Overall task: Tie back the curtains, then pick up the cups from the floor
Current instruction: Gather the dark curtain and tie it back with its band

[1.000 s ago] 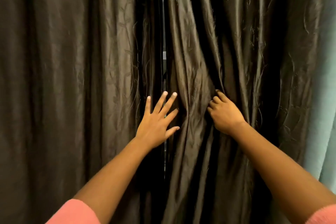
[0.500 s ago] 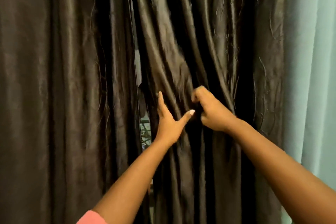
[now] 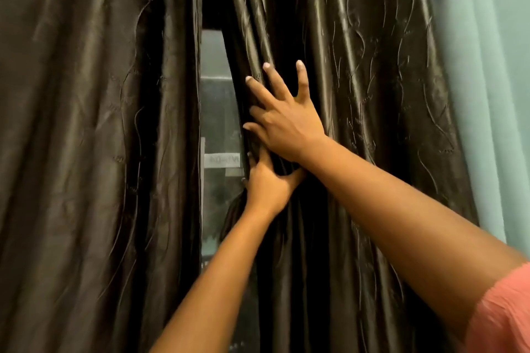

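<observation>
Two dark brown satin curtains fill the head view. The left curtain [image 3: 100,152] hangs loose. The right curtain [image 3: 372,94] is bunched into folds near its inner edge. My left hand [image 3: 266,186] grips that inner edge, fingers wrapped behind the fabric and thumb across the front. My right hand [image 3: 284,120] lies just above it, crossing over the left wrist, its fingers spread flat against the folds. No cups are in view.
A narrow gap between the curtains shows a window pane [image 3: 218,112] with a pale label on it. A pale teal wall [image 3: 487,66] runs down the right side. The floor is out of view.
The gap between the curtains has widened. My right hand has uncurled and moved up over the left, now spread flat. My left hand has taken hold of the right curtain's edge.
</observation>
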